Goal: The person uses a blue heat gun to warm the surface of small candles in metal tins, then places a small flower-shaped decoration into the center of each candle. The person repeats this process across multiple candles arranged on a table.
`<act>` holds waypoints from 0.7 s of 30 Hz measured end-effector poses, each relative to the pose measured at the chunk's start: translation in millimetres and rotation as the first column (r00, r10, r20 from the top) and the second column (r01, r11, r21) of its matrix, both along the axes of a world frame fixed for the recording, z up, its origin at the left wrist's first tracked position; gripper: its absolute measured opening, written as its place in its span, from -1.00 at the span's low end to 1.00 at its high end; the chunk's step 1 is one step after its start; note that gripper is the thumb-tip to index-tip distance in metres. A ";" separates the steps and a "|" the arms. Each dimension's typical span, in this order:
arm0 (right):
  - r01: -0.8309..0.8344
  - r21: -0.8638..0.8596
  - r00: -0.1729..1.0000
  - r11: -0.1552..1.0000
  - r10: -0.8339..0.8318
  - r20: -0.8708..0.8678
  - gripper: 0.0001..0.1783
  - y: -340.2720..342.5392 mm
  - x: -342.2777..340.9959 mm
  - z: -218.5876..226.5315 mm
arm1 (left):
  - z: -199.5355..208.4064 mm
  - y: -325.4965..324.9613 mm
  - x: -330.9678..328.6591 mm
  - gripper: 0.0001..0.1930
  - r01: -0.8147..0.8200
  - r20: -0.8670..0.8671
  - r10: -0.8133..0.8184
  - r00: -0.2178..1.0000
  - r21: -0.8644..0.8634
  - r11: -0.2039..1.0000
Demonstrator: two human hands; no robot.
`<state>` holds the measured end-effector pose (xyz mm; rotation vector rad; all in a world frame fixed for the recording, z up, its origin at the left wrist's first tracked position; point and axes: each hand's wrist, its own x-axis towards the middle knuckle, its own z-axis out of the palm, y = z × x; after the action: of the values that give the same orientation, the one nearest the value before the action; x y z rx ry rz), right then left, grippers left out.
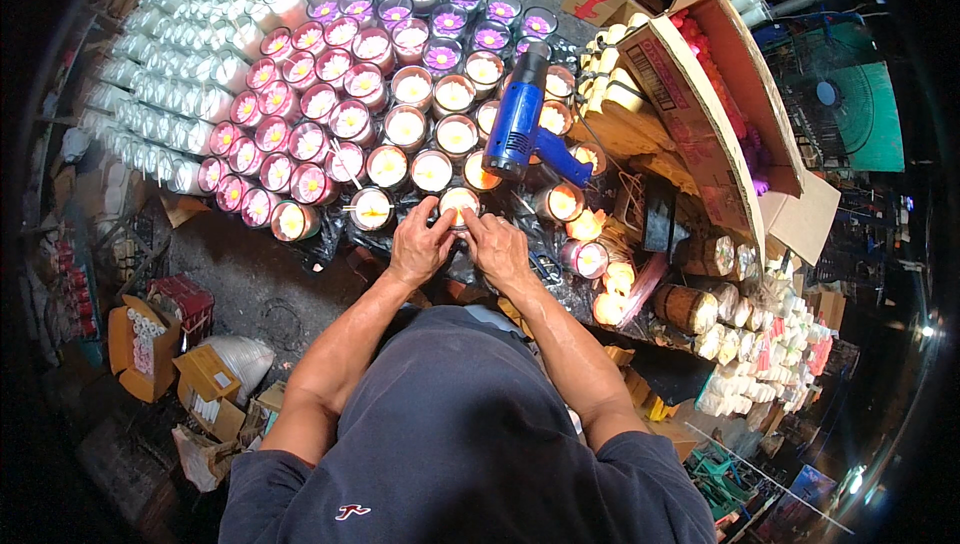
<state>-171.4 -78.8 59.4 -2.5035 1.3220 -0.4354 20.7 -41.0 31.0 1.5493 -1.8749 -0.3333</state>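
Observation:
A glass jar candle [459, 201] with a pale flower top stands at the near edge of a crowd of candles. My left hand [420, 243] pinches at its left rim, and my right hand [497, 248] has its fingers closed at the right rim. Just to the left stands another jar candle [372, 209] with a thin stick across its top. A blue heat gun [515, 129] is above the candles, to the right of my hands. Pink flower candles [309, 184] fill the left side, with purple ones [441, 56] farther back.
Rows of white-filled glasses [170, 74] spread across the far left. An open cardboard box [690, 114] of red and purple pieces leans at the right. Loose flower pieces [614, 284] lie near my right forearm. A green fan [850, 109] stands beyond; boxes [145, 344] sit lower left.

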 end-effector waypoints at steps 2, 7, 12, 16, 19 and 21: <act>0.003 0.018 1.000 1.000 -0.003 -0.020 -0.48 0.0 0.0 1.7 | 0.0 -0.6 0.7 -0.46 0.010 0.029 -0.010 1.000 0.014 1.000; 0.007 0.037 1.000 0.999 -0.006 -0.018 -0.47 -0.4 1.1 5.2 | 3.9 -1.3 1.1 -0.49 0.018 0.049 -0.019 0.999 0.028 0.999; 0.001 0.050 1.000 0.999 -0.002 0.013 -0.48 -1.2 0.7 6.3 | 8.2 0.7 2.2 -0.50 0.033 0.043 -0.035 0.998 0.042 0.999; -0.004 0.020 0.999 1.000 0.003 0.033 -0.48 -0.7 -0.3 3.9 | 12.0 5.8 4.3 -0.47 0.045 0.023 -0.046 0.999 0.030 0.999; -0.003 0.032 0.999 0.999 0.002 0.034 -0.48 0.1 1.4 5.1 | 15.1 10.4 7.5 -0.46 0.047 0.009 -0.047 0.999 0.015 0.999; -0.001 0.039 0.999 0.999 -0.001 0.037 -0.48 0.1 1.1 4.7 | 19.9 15.3 9.5 -0.47 0.052 -0.003 -0.052 0.999 0.026 0.998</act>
<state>-170.4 -78.7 64.1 -2.4516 1.3041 -0.4500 30.1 -25.7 50.8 1.5191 -1.9187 -0.3842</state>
